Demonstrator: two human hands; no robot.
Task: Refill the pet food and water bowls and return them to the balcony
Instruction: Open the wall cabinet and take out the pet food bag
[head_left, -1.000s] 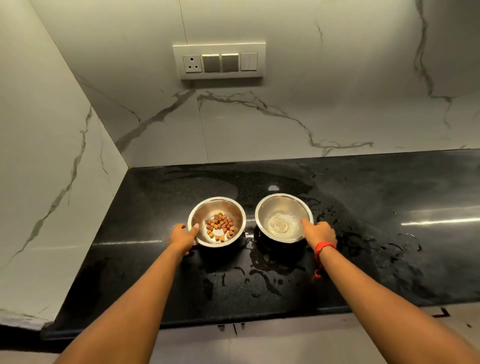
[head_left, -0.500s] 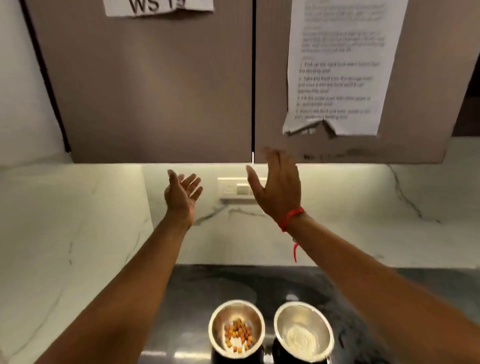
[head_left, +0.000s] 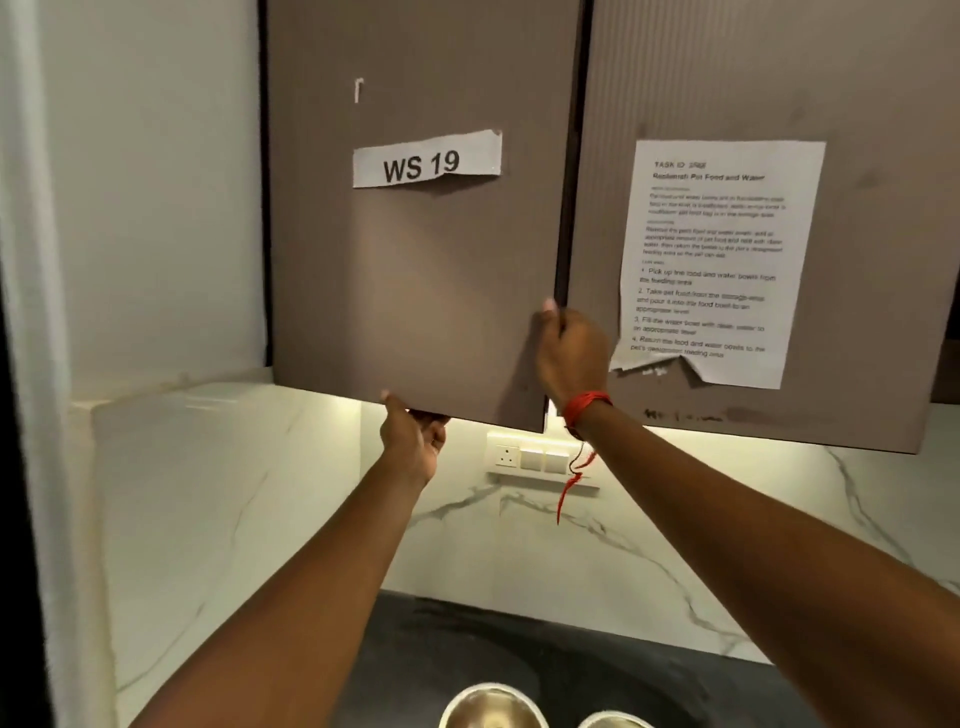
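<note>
A brown wall cabinet's left door (head_left: 415, 270) carries a paper label reading WS 19. My left hand (head_left: 413, 436) grips the door's bottom edge from below. My right hand (head_left: 571, 353) curls its fingers round the door's right edge, beside the gap to the right door (head_left: 857, 93). The left door stands slightly ajar. Only the rims of two steel bowls, one (head_left: 491, 704) left of the other (head_left: 615, 721), show at the bottom edge on the black countertop (head_left: 571, 660); their contents are out of view.
A printed task sheet (head_left: 717, 260) with a torn lower edge hangs on the right door. A switch and socket plate (head_left: 535, 460) sits on the marble backsplash under the cabinets. A white wall (head_left: 156, 182) closes the left side.
Both hands let go of the bowls on the counter, rose to the cabinet and took hold of the left door's edges. The view tilted up from the counter to the cabinets.
</note>
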